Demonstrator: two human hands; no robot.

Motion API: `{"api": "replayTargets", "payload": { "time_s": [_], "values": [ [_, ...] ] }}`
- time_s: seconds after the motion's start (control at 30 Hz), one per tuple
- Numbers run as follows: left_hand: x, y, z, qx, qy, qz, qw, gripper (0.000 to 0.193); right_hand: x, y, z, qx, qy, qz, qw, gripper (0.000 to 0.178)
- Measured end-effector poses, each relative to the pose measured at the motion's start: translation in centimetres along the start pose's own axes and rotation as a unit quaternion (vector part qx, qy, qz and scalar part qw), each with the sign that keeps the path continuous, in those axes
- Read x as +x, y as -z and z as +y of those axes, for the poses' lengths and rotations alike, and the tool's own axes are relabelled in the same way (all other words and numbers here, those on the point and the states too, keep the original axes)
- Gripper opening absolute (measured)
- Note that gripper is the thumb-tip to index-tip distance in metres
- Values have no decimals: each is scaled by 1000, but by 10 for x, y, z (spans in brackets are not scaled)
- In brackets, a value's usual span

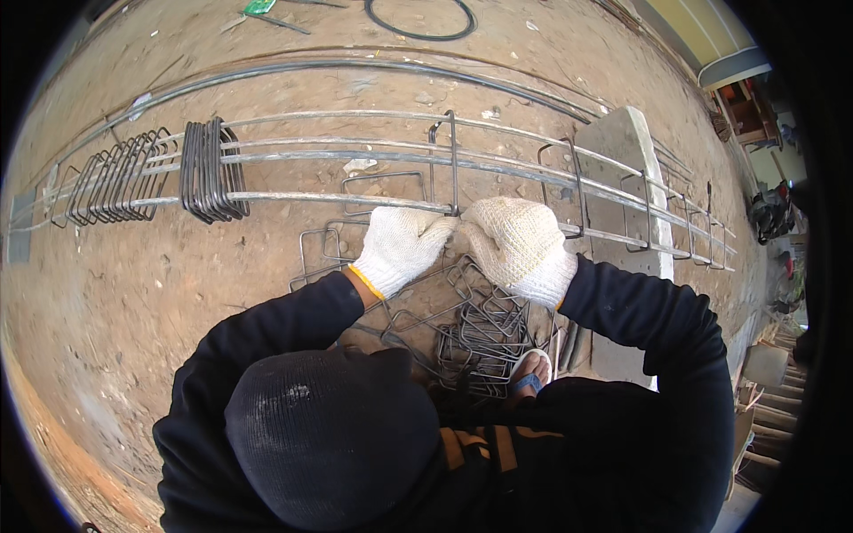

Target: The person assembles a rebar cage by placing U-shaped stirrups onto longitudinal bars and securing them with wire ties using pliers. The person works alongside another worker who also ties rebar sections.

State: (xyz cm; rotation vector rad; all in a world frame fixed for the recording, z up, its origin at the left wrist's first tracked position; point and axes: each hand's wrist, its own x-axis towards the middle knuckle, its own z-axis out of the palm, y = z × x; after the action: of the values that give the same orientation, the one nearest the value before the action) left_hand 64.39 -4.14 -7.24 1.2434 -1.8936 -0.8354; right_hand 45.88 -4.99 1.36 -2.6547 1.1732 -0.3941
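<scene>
My left hand (400,249), in a white knit glove with a yellow cuff edge, is closed in a pinch at the nearest long steel bar. Facing it, my right hand (522,247), gloved the same way, is closed too. The fingertips meet at the lower corner of an upright square rebar stirrup (454,164), where it crosses the nearest bar (342,199). Whatever is pinched there is hidden by the gloves. Several long bars run through the stirrup as a cage. To the left, a tight bundle of stirrups (213,171) hangs around these bars.
More stirrups (120,178) are spaced at the far left. A concrete slab (622,142) stands under the cage's right part. Loose stirrups (484,338) lie heaped by my sandalled foot (530,371). Beyond, long rods (355,64) and a black coil (422,35) lie on the dirt.
</scene>
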Motion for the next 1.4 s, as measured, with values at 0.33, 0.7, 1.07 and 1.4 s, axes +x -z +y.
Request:
{"api": "replayTargets", "payload": {
  "time_s": [0.33,0.7,1.07,1.4],
  "values": [
    [2,33,22,144,-40,-75,986,22,-5,-15,8,-93,28,-77,992,15],
    [19,80,49,-412,317,-258,814,34,-8,-6,1,50,-48,-28,997,19],
    [-28,-7,-10,-766,280,-151,559,31,-13,14,-13,48,-1,-55,997,20],
    [-19,-8,7,-719,306,-143,607,25,36,45,23,4,189,-13,982,32]
  ]
}}
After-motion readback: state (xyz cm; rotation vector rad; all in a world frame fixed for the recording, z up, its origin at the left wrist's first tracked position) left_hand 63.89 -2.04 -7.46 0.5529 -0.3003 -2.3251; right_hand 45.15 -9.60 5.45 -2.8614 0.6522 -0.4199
